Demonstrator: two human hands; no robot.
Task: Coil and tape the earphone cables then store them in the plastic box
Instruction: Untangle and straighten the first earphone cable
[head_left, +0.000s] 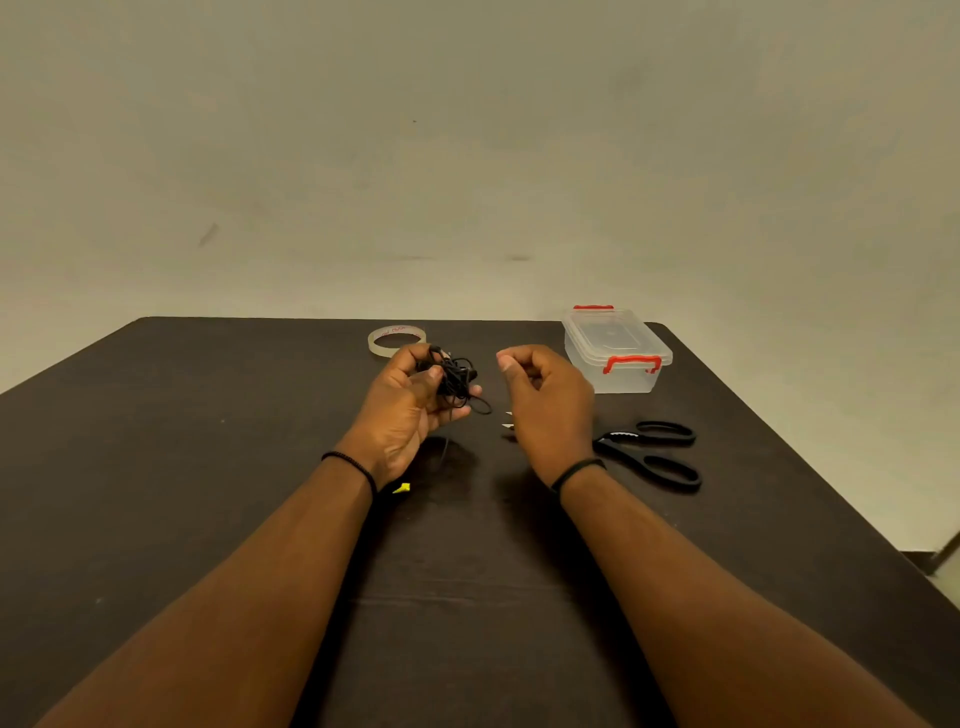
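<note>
My left hand (410, 410) is raised over the dark table (208, 467) and grips a tangled bundle of black earphone cable (457, 382), with a loop sticking out to the right. A little to the right, my right hand (545, 400) hovers with its fingers curled loosely; nothing shows in it. Behind my left hand lies a roll of clear tape (396, 340), flat on the table. The clear plastic box (615, 351) with red clips stands at the back right, its lid on.
Black-handled scissors (649, 452) lie right of my right wrist, blades hidden behind my hand. Small pale scraps (507, 420) lie between my hands, and a small yellow piece (401, 488) by my left wrist. The table ends at a plain wall behind.
</note>
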